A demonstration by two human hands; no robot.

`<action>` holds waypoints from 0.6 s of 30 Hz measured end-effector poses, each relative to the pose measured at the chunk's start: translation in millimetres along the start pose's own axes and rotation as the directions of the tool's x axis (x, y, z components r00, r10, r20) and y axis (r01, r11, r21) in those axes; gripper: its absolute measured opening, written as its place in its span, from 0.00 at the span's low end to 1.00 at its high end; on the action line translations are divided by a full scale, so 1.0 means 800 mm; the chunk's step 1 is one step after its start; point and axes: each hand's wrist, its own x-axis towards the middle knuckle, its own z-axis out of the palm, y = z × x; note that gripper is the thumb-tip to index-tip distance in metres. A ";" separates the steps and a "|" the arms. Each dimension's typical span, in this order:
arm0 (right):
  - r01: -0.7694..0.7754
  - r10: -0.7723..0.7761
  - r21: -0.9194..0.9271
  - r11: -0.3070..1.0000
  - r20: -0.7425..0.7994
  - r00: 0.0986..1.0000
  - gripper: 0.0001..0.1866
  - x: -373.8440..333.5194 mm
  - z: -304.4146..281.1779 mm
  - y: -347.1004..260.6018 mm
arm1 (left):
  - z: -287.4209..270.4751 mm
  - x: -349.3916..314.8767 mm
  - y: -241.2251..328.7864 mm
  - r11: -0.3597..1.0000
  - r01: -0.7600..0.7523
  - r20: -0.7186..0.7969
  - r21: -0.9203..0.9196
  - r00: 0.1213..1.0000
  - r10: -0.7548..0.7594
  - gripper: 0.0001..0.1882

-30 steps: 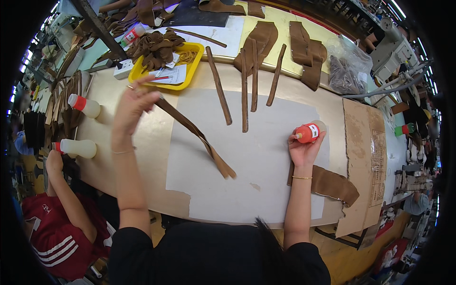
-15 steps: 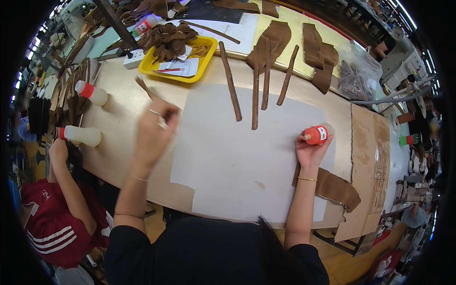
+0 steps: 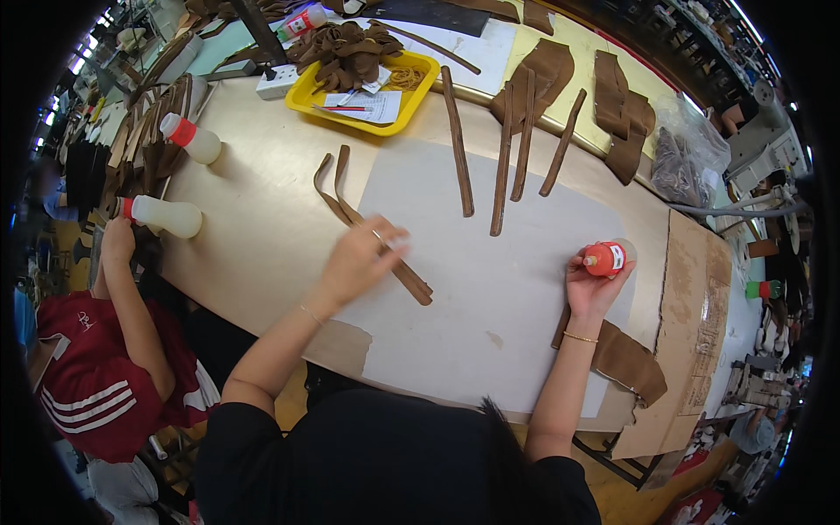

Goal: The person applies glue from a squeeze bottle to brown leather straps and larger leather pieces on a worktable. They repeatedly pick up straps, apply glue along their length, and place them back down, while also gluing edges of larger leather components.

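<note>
My right hand (image 3: 592, 282) is wrapped round a squeeze bottle (image 3: 605, 259) with a red top and a pale body, its nozzle tilted toward the left. My left hand (image 3: 360, 254), smeared by motion, is over a pair of narrow brown strips (image 3: 413, 285). They run under it from two curled far ends to the grey sheet; whether its fingers grip them is not clear. Several more brown strips (image 3: 503, 166) lie side by side toward the back of the grey sheet (image 3: 490, 306). A wide brown piece (image 3: 628, 363) lies beside my right forearm.
A yellow tray (image 3: 385, 129) holds brown scraps, rubber bands, paper and a pencil. Two white bottles with red bands (image 3: 203, 147) lie at the left, near a co-worker's hand (image 3: 118, 241). Cardboard (image 3: 691, 324) covers the right edge. Brown pieces (image 3: 538, 79) lie beyond.
My left hand has moved right and nearer to me, and the brown strips now stretch across the sheet's left part. My right hand still holds the bottle. The whole view has shifted slightly.
</note>
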 end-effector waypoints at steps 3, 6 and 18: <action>0.015 -0.014 0.015 1.000 -0.049 0.999 0.31 0.000 0.004 0.000 | -0.036 0.026 -0.030 0.975 0.220 -0.127 -0.007 0.967 -0.219 0.09; 0.002 -0.001 0.017 1.000 -0.050 0.999 0.31 0.003 0.003 0.002 | -0.053 0.029 -0.099 0.946 0.175 -0.301 0.272 0.950 -0.090 0.11; -0.006 0.006 0.040 0.999 0.007 1.000 0.30 0.000 0.006 0.001 | -0.065 0.073 -0.189 0.791 0.586 -0.293 0.175 0.798 -0.526 0.21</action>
